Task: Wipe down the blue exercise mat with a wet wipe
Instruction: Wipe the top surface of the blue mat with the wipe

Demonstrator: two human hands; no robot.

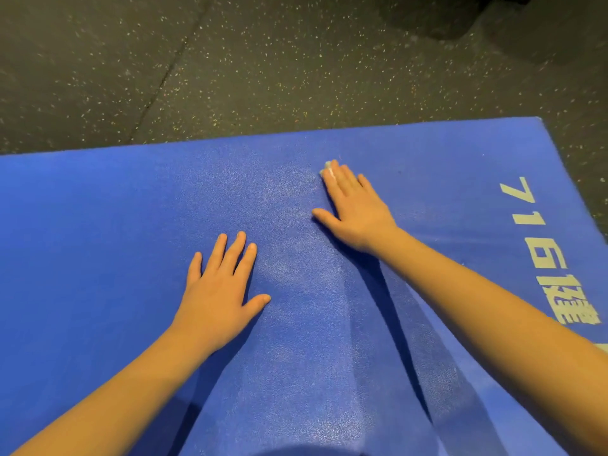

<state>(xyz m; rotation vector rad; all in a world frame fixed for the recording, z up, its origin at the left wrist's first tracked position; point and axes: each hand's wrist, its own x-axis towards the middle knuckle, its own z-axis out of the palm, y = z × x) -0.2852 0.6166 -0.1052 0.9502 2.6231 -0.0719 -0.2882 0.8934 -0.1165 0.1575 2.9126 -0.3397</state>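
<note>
Head view shows the wet wipe (328, 169) pinned under the fingertips of the right hand (357, 213), with only a small white bit peeking out past them. That hand lies flat, fingers straight, pressing the wipe onto the blue exercise mat (98, 225). The left hand (218, 291) rests palm-down on the mat, fingers spread, holding nothing. White lettering (552, 258) (it includes "716") runs along the mat's right edge. Dark speckled floor (263, 60) lies beyond.

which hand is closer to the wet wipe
Right. The right hand presses the wet wipe under its fingertips; the left hand lies flat on the blue mat, apart from it.
</note>
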